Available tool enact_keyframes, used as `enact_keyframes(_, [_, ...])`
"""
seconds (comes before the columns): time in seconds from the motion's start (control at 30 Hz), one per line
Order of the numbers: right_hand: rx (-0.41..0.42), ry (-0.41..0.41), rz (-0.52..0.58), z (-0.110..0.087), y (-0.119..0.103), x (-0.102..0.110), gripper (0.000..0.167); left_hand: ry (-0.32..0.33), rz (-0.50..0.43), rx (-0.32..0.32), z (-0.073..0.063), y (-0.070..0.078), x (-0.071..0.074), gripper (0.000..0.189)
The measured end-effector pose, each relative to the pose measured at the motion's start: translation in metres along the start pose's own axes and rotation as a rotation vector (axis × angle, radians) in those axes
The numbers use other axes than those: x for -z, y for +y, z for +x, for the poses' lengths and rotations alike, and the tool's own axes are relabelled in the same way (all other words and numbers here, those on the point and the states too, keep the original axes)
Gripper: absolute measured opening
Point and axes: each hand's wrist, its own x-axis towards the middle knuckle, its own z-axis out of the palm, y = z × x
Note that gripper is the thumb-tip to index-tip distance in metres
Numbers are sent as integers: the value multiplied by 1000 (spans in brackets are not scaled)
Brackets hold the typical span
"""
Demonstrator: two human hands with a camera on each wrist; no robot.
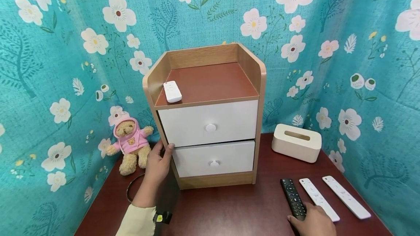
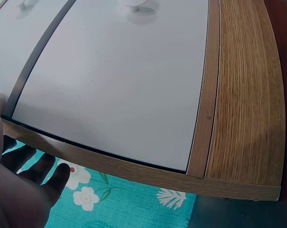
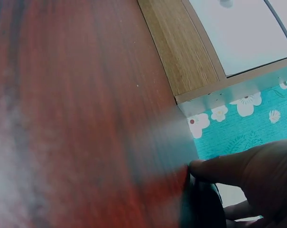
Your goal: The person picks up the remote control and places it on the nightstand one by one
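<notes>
A small wooden cabinet with two white drawers stands on the table; the upper drawer and lower drawer each have a round white knob. My left hand touches the cabinet's left edge. Its thumb rests on the front near the gap between the drawers, and its other fingers spread along the outer side, as the left wrist view also shows. At the front right, my right hand grips the lower end of a black remote control, thumb on its left side. The hand hides that end of it.
A white remote lies on the cabinet top. Two long white remotes lie right of the black one. A cream tissue box stands behind them. A teddy bear in pink sits left of the cabinet. Flowered curtains surround the table.
</notes>
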Motion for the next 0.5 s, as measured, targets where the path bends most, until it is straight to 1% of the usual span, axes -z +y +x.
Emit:
enact_keyframes(0.1, [-10, -6, 10, 0, 1, 1, 94, 13, 6, -8, 1, 1, 0, 51])
enact_keyframes(0.2, [-21, 13, 43, 2, 3, 1, 89, 21, 18, -21, 1, 2, 0, 51])
enact_keyframes(0.27, [-43, 29, 76, 3, 4, -1, 87, 19, 23, -27, 1, 2, 0, 51])
enact_keyframes(0.37, [-77, 80, 117, 2, 5, -4, 82, 9, 20, -22, 0, 1, -1, 53])
enact_keyframes(0.5, [-97, 154, 145, 0, 4, -6, 80, 6, 5, -14, -1, 1, -1, 52])
